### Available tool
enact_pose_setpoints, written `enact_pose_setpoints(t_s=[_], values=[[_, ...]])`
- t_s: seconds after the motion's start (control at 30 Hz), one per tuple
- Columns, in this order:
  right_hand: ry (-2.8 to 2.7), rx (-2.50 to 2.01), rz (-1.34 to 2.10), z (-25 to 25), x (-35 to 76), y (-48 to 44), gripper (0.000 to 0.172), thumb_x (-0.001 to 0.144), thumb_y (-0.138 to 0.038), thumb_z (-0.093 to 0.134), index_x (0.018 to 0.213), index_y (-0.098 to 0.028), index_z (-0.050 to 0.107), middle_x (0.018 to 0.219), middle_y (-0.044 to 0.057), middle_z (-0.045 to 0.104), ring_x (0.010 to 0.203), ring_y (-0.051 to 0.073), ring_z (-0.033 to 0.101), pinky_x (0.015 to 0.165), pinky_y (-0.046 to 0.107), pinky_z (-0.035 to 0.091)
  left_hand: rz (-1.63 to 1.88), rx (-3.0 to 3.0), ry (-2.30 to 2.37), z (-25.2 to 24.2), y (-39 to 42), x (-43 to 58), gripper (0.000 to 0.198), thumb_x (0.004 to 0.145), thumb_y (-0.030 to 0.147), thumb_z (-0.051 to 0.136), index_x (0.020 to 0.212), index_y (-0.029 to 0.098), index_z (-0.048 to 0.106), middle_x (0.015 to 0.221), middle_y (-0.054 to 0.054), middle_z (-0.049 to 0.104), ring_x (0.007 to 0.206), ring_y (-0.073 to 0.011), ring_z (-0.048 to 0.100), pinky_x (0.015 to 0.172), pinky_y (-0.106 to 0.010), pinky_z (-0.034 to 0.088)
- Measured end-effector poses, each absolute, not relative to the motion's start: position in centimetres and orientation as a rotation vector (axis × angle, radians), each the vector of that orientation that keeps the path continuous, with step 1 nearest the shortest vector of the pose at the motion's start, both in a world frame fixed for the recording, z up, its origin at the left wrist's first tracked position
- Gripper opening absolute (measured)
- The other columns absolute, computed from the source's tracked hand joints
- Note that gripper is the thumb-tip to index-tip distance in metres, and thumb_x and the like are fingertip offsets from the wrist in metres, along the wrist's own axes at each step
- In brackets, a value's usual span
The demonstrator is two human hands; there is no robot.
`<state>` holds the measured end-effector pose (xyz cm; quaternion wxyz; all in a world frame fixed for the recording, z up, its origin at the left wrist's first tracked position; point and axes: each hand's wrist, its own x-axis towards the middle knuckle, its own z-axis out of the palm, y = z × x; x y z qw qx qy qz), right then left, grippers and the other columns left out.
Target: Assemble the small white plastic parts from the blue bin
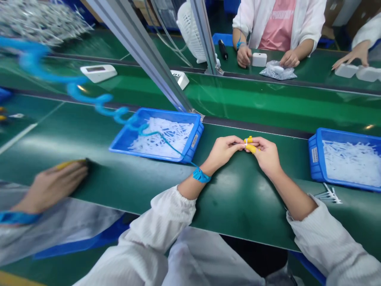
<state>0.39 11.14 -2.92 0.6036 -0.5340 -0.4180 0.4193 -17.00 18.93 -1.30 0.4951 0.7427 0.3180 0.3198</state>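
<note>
Over the green bench my left hand (224,151) and my right hand (268,155) meet fingertip to fingertip. Both are closed in a pinch around a small white plastic piece (246,146), mostly covered by the fingers. Yellow finger cots (252,148) cover fingertips of my right hand. A blue wrist strap (201,175) with a coiled cord circles my left wrist. To the left of my hands stands a blue tray (154,156) of small white and blue parts. Another blue tray (316,163), with slim white parts, stands at the right.
Several thin white pieces (330,194) lie before the right tray. A co-worker's blurred hand (56,184) rests on the bench at left. The coiled blue cord (104,104) hangs across the upper left. A metal post (149,55) rises behind the left tray. Co-workers handle white devices (259,59) across the conveyor (268,103).
</note>
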Motion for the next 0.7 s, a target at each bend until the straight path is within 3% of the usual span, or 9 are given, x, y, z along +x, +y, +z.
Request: enact_pose_setpoints(t_s=[0.13, 0.3, 0.4, 0.53, 0.63, 0.7], values=[[-0.898, -1.143, 1.04, -3.6, 0.1, 11.8, 0.051, 0.078, -0.054, 0.087, 0.114, -0.019, 0.077, 0.097, 0.006, 0.08, 0.083, 0.02, 0.076, 0.085, 0.034, 0.064, 0.879, 1.829, 0.872, -0.4, 18.1, -17.4, 0.027, 0.094, 0.044, 0.076, 0.098, 0.018, 0.08, 0.095, -0.006, 0.082, 0.088, -0.0208, 0.076, 0.084, -0.032, 0.061], [-0.982, -1.21, 0.969, -4.2, 0.1, 11.8, 0.027, 0.097, -0.042, 0.068, 0.113, -0.02, 0.075, 0.102, 0.005, 0.079, 0.088, 0.019, 0.075, 0.083, 0.03, 0.062, 1.251, 1.987, 0.796, 3.1, 14.2, -16.2, 0.013, 0.098, 0.035, 0.075, 0.096, 0.022, 0.077, 0.1, -0.004, 0.08, 0.095, -0.0198, 0.074, 0.09, -0.034, 0.06], [-1.191, -1.29, 0.918, -4.4, 0.2, 11.5, 0.018, 0.094, -0.028, 0.073, 0.112, -0.023, 0.075, 0.107, 0.001, 0.079, 0.1, 0.021, 0.075, 0.092, 0.03, 0.059, 1.091, 2.126, 0.492, 5.3, 10.4, -12.6, 0.008, 0.1, 0.028, 0.073, 0.098, 0.025, 0.08, 0.098, -0.003, 0.081, 0.094, -0.0203, 0.075, 0.092, -0.036, 0.06], [-1.226, -1.434, 0.965, -4.4, 0.0, 11.6, 0.024, 0.093, -0.013, 0.068, 0.112, -0.026, 0.076, 0.099, -0.001, 0.078, 0.088, 0.018, 0.074, 0.085, 0.029, 0.06, 0.651, 2.255, 0.154, 6.0, 6.6, -6.3, 0.021, 0.104, 0.03, 0.066, 0.119, 0.027, 0.08, 0.119, -0.006, 0.081, 0.111, -0.0252, 0.075, 0.102, -0.041, 0.059], [-1.221, -1.413, 0.926, -4.5, -0.2, 11.8, 0.025, 0.093, -0.009, 0.066, 0.11, -0.023, 0.076, 0.096, -0.001, 0.077, 0.085, 0.018, 0.072, 0.086, 0.031, 0.06, 0.583, 2.314, 0.199, 5.9, 6.3, -5.1, 0.034, 0.106, 0.035, 0.063, 0.136, 0.024, 0.073, 0.139, -0.011, 0.074, 0.129, -0.0289, 0.07, 0.113, -0.047, 0.055], [-1.204, -1.37, 0.871, -4.5, -0.1, 11.8, 0.017, 0.094, -0.014, 0.069, 0.107, -0.022, 0.076, 0.09, -0.001, 0.076, 0.083, 0.018, 0.07, 0.085, 0.032, 0.06, 0.643, 2.357, 0.32, 6.1, 7.2, -7.3, 0.035, 0.107, 0.034, 0.061, 0.138, 0.024, 0.071, 0.141, -0.01, 0.073, 0.132, -0.0282, 0.068, 0.115, -0.046, 0.054]])
